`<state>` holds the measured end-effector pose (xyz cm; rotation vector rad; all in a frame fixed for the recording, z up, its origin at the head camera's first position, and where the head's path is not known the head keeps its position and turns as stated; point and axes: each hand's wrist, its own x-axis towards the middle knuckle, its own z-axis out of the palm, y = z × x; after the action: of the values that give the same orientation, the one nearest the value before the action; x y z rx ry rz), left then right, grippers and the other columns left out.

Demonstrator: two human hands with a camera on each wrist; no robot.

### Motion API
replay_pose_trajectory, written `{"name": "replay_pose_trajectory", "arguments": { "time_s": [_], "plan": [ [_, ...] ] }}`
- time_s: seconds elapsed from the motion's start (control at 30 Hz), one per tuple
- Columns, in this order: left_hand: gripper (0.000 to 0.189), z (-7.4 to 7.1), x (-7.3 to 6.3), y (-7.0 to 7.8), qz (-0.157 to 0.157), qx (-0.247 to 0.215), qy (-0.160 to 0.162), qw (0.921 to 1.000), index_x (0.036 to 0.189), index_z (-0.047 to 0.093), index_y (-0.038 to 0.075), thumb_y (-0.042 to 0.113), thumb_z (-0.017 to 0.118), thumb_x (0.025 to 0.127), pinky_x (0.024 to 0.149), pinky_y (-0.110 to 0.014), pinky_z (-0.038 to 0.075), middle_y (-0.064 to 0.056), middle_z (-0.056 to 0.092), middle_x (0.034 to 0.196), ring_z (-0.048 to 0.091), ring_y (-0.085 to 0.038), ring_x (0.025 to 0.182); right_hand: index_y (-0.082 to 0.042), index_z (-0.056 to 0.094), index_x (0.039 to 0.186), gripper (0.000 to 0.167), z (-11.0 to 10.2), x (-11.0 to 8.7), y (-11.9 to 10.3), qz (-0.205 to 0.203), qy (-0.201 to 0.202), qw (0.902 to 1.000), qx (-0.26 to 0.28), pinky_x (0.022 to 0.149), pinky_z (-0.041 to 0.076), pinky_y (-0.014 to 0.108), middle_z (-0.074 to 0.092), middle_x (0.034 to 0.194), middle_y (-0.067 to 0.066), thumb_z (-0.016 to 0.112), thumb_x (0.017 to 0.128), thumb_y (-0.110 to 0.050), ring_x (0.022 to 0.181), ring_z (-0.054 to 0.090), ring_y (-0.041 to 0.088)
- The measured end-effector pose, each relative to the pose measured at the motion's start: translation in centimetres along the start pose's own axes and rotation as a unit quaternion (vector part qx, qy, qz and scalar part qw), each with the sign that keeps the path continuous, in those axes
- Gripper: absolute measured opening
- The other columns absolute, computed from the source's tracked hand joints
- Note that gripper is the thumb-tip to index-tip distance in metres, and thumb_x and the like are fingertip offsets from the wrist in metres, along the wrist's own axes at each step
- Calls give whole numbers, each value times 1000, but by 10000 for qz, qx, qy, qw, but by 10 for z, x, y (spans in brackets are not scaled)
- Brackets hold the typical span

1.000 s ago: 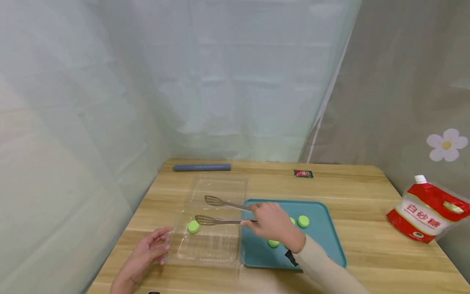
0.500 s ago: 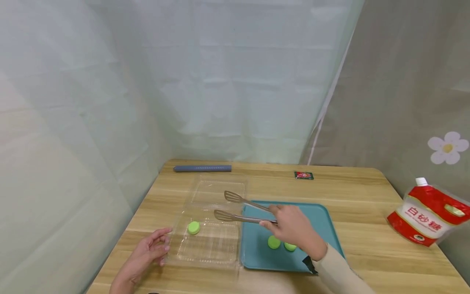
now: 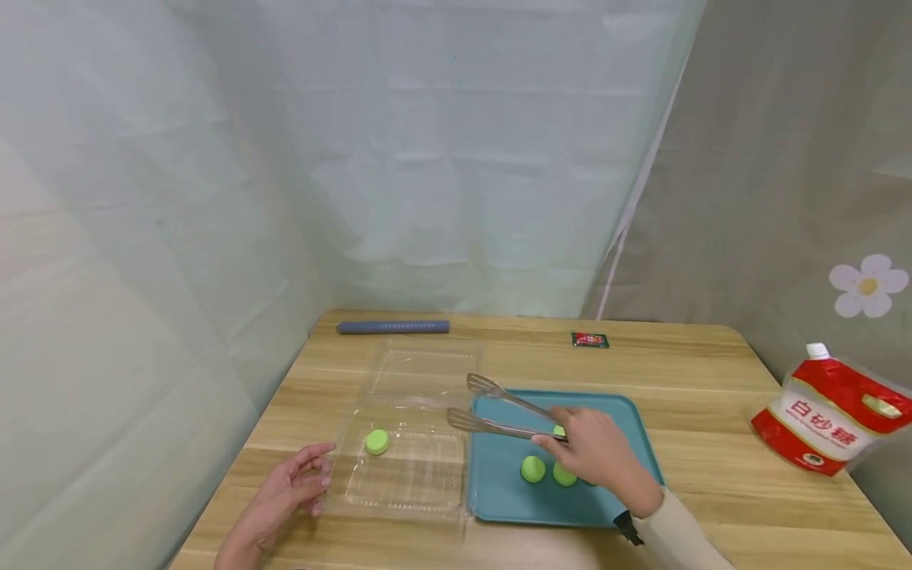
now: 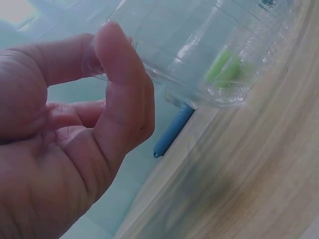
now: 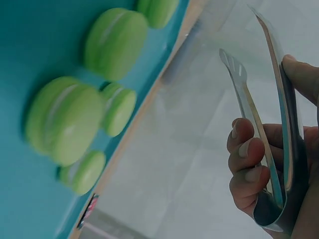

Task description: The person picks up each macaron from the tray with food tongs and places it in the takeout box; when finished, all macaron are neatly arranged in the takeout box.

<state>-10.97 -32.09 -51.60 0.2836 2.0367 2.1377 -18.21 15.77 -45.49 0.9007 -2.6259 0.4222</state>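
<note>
My right hand grips a pair of metal tongs above the teal tray. The tongs point left and stand apart, with nothing between their tips. Green macarons lie on the tray by that hand; the right wrist view shows several of them beside the tongs. A clear plastic clamshell box lies left of the tray with one green macaron inside. My left hand rests on the table, its relaxed fingers touching the box's left edge.
A grey-blue rod lies along the table's far edge, and a small red packet sits further right. A red and white pouch leans at the right edge. Pale curtains close in the back and left sides.
My right hand has carried the empty tongs to the right, from over the clear box to over the teal tray. The left hand and the macaron in the box stayed put.
</note>
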Motion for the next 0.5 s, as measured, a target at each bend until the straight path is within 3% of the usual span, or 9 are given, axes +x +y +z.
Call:
{"name": "replay_pose_trajectory", "arguments": {
  "time_s": [0.13, 0.37, 0.5],
  "plan": [
    [44, 0, 0, -1, 17, -27, 22, 10000, 135, 55, 14, -7, 56, 97, 58, -22, 52, -7, 52, 106, 53, -7, 70, -5, 69, 91, 39, -1, -11, 7, 124, -31, 9999, 14, 47, 34, 21, 39, 60, -14, 72, 93, -44, 54, 36, -1],
    [45, 2, 1, 0, -30, -24, 88, 10000, 135, 55, 14, -7, 57, 96, 57, -22, 51, -6, 51, 105, 52, -7, 69, -19, 54, 76, 35, -11, -34, 22, 603, -156, 9980, -113, 45, 27, 22, 30, 59, -12, 73, 92, -44, 53, 29, 2],
    [45, 1, 0, -2, -4, -41, 77, 10000, 135, 56, 17, -7, 57, 97, 57, -22, 51, -6, 52, 105, 52, -7, 68, -16, 57, 76, 35, -15, -46, 31, 603, -106, 9979, -230, 44, 26, 21, 30, 60, -13, 76, 90, -41, 53, 28, 1]
  ]
}}
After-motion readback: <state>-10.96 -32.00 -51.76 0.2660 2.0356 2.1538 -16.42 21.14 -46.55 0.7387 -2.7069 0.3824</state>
